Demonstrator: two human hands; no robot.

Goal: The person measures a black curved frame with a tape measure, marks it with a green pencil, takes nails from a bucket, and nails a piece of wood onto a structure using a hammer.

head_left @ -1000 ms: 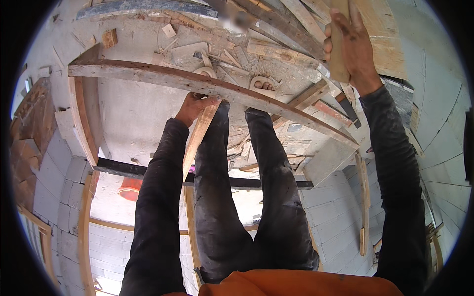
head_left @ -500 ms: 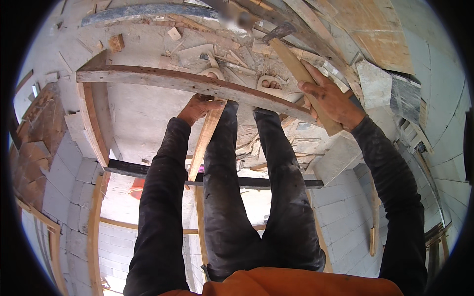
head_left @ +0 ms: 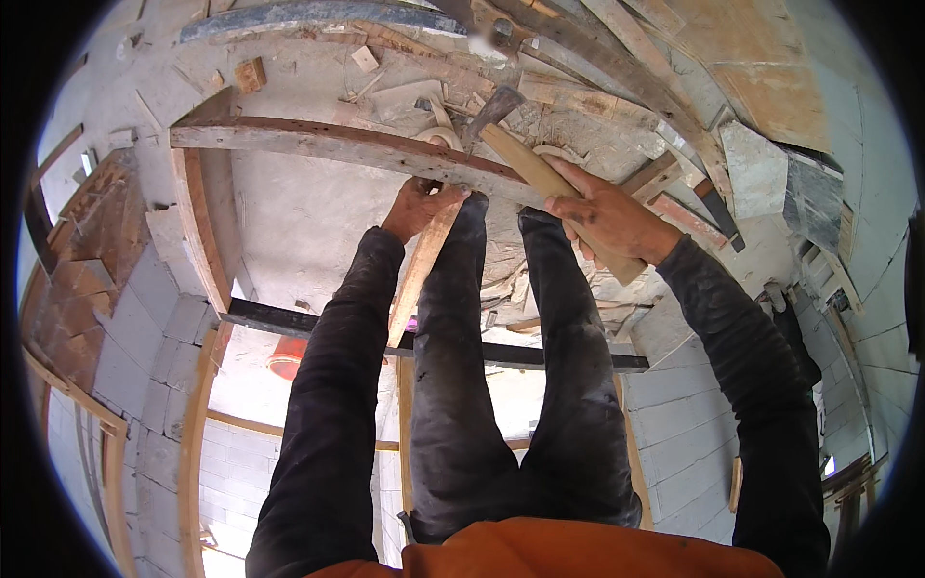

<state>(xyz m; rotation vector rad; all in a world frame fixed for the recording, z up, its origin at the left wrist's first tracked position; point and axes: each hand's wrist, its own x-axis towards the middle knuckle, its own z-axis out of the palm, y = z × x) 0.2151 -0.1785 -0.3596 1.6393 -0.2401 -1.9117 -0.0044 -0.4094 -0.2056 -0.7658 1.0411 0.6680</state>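
My right hand [head_left: 617, 220] is wrapped round the pale wooden handle of a hammer [head_left: 540, 169]. The dark metal head hangs just beyond the long wooden beam [head_left: 318, 143], to the right of my left hand. With its fingers closed, my left hand [head_left: 422, 206] grips the upper end of a narrow wooden strip [head_left: 424, 255] against the beam's near side. From there the strip slopes down toward a dark crossbar [head_left: 520, 355]. Whether a nail sits between my left fingers is too small to tell.
A side board [head_left: 200, 226] joins the beam's left end. Wood scraps and offcuts litter the floor beyond, with long planks [head_left: 655, 96] at far right. A dark-handled tool [head_left: 718, 212] lies right of my right hand. An orange bucket [head_left: 286, 358] stands below, left. Block walls [head_left: 684, 424] flank me.
My right hand has swung the hammer left and nearer my left hand, uncovering the dark-handled tool. My left hand keeps hold of the strip. The whole view has shifted slightly.
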